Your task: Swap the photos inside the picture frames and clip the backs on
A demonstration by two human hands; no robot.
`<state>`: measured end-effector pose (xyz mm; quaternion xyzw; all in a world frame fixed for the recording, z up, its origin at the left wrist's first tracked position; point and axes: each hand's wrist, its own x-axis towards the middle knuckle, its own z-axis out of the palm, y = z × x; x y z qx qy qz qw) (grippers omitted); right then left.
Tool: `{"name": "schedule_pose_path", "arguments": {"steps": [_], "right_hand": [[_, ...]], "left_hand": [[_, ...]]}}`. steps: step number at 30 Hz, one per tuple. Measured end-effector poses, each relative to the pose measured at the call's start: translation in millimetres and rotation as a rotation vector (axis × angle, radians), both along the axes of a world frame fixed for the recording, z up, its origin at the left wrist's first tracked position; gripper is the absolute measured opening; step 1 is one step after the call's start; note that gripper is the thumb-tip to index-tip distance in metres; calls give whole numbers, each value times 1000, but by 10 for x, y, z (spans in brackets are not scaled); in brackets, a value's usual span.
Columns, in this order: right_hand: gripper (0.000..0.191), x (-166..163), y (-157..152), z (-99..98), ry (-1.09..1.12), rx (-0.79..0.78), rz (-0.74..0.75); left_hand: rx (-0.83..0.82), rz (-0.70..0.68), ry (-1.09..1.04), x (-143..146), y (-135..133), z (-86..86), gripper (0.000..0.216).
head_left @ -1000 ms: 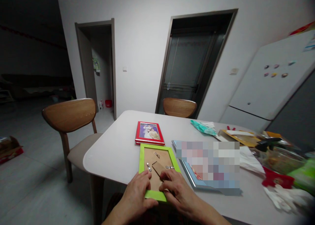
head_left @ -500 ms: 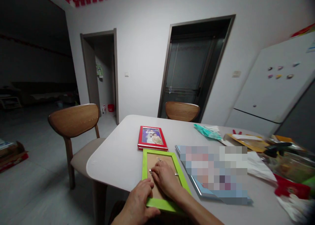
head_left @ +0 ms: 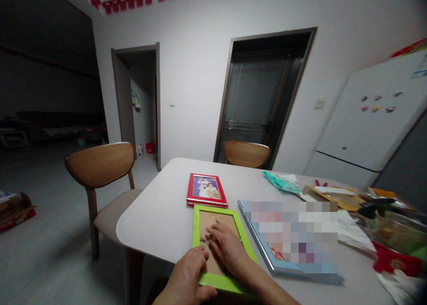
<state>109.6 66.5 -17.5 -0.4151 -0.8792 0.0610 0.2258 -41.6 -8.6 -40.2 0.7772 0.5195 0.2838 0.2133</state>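
A green photo frame (head_left: pixel 196 225) lies face down at the table's near edge, its brown backing board (head_left: pixel 206 220) facing up. Small metal clips sit on the board; one clip (head_left: pixel 203 241) is at the left side, another clip (head_left: pixel 217 221) at the far end. My left hand (head_left: pixel 191 269) grips the frame's near left corner, thumb on the near edge, fingers over the left side. Across the board rests my right hand (head_left: pixel 228 247), fingers slightly bent and apart, tips close to the left clip. Whether they touch that clip is unclear.
Beyond the green frame lies a red photo frame (head_left: pixel 224 197) with a picture. At right is a larger blue frame (head_left: pixel 258 238), partly pixelated. A teal packet (head_left: pixel 282 182), papers and a red packet (head_left: pixel 395 258) crowd the table's right side. Wooden chairs (head_left: pixel 100 164) stand around.
The left clip now points sideways toward the frame's left edge, where it was slanted before. My right fingers have shifted slightly; my left hand keeps its hold. The view has tilted up a little.
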Motion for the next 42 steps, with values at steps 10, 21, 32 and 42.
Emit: {"name": "schedule_pose_path", "arguments": {"steps": [10, 21, 32, 42], "right_hand": [[21, 643, 109, -53, -63, -85, -277], [18, 550, 146, 25, -79, -42, -234], [20, 56, 583, -35, 31, -149, -169], [19, -119, 921, -217, 26, -246, -512]], "left_hand": [[4, 11, 92, 37, -1, 43, 37], [-30, 36, 115, 26, 10, -12, 46], [-104, 12, 158, 17, 24, 108, 43], [-100, 11, 150, 60, 44, 20, 69]]}}
